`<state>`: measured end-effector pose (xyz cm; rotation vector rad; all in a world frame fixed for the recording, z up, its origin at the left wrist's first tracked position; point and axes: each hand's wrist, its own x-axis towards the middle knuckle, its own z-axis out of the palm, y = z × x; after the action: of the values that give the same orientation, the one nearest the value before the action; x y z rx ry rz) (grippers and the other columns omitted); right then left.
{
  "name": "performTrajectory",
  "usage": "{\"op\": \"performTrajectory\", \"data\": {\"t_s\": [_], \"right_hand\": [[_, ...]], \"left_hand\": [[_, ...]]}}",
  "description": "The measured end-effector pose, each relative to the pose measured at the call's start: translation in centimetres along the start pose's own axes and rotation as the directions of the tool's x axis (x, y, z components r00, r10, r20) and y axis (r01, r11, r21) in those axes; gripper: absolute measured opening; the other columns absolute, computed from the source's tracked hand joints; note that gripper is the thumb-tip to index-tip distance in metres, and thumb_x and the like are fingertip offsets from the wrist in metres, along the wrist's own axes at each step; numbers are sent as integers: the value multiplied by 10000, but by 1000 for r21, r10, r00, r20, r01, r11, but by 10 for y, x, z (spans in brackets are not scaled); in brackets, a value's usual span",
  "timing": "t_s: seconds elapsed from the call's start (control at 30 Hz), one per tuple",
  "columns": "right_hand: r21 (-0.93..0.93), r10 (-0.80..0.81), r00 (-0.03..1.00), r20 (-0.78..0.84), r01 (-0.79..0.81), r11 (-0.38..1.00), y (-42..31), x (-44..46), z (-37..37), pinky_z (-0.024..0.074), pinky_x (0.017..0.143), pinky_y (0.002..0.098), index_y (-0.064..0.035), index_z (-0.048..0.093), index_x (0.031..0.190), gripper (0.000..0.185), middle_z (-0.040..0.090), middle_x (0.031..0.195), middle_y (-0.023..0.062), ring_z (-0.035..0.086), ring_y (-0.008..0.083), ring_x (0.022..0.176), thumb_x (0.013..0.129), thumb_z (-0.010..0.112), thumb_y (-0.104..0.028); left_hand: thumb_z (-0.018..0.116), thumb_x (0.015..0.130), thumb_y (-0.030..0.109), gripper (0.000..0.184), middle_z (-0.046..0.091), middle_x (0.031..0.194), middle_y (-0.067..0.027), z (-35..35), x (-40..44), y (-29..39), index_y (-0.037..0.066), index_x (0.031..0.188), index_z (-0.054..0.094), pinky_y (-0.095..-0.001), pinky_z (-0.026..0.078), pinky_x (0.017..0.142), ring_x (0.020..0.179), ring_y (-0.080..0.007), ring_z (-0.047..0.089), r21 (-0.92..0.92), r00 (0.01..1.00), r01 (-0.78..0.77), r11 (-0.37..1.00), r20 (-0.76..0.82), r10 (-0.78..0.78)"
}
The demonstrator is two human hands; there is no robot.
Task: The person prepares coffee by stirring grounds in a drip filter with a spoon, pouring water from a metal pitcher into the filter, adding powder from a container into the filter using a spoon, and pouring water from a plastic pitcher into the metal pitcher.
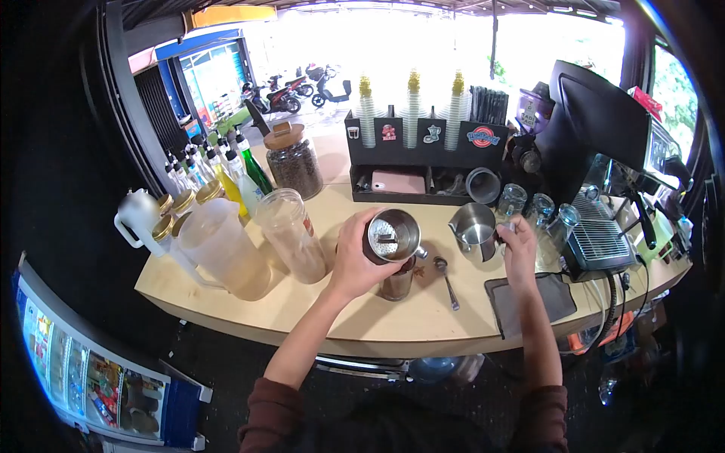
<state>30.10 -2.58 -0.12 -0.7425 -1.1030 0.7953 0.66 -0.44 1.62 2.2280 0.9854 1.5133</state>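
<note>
My left hand (356,257) is wrapped round a round metal cup with a perforated disc inside (394,235), tilted so its inside faces me. Below it, a small glass of dark contents (396,285) stands on the wooden counter, partly hidden by the cup. My right hand (519,245) is closed on the handle of a steel milk pitcher (475,226), which is to the right of the cup. Between the two hands lies a spoon (450,287) on the counter. A dark folded cloth (531,302) is under my right forearm.
Left stand a clear jug (223,253), a tall plastic container (294,238), syrup bottles (253,164) and a coffee bean jar (295,162). Behind is a black organizer (427,151) with stacked cups. Upturned glasses (540,211) and an espresso machine (604,234) stand right.
</note>
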Motion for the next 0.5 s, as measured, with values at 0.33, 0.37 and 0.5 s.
{"op": "performTrajectory", "data": {"t_s": [0.33,0.37,0.5], "right_hand": [[-291,-41,949,312,137,947,-86,38,76,432,610,186,-26,474,790,177,430,717,-54,438,7,681,836,639,20],[-364,-28,933,359,167,916,-90,40,80,450,623,193,-21,473,791,173,447,716,-45,455,10,676,838,636,15],[-383,-5,898,440,192,904,-101,44,107,461,600,210,-12,476,794,170,533,730,-4,539,23,684,833,640,3]], "left_hand": [[862,545,316,806,594,1157,-100,-8,7,-3,81,1233,514,-475,326,1050,1095,-279,566,79,997,14,997,79,-20],[857,551,353,816,608,1166,-81,-7,7,-3,73,1236,513,-523,252,1095,1096,-260,581,33,993,74,997,90,-76],[862,552,359,812,636,1122,-86,1,3,-14,76,1232,519,-507,254,1096,1067,-257,600,-164,988,127,978,104,-111]]}}
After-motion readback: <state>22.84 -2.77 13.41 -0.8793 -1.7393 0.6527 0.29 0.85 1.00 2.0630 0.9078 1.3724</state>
